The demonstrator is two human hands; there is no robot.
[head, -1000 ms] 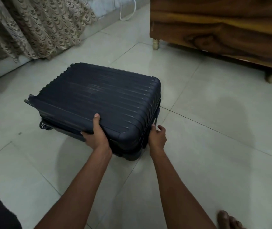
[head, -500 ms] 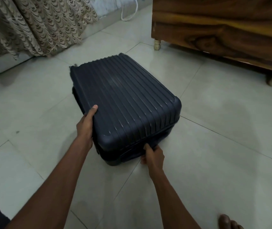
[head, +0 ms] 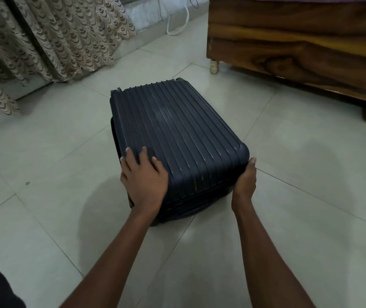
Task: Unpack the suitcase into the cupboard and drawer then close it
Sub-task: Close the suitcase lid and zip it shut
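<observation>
Suitcase (head: pixel 173 138), dark navy with a ribbed hard shell, lay flat and closed on the pale tiled floor (head: pixel 288 196), its long side running away from the camera. The person's left hand (head: pixel 143 178) rested on the near left corner of the lid, fingers spread and fairly straight, palm down on the ribs. Their right hand (head: pixel 245 183) pressed against the near right corner, thumb up along the shell's edge; its fingers were tucked behind the corner, so how tightly it held could not be told. The case's lower half and near end were in shadow, and the zip and wheels were hard to make out. A wooden bed frame (head: pixel 300 45) on small turned feet stood at upper right, cut off by the picture edge. Patterned beige curtains (head: pixel 51 38) hung at upper left, with a white cable (head: pixel 177 25) looping by the wall between them.
</observation>
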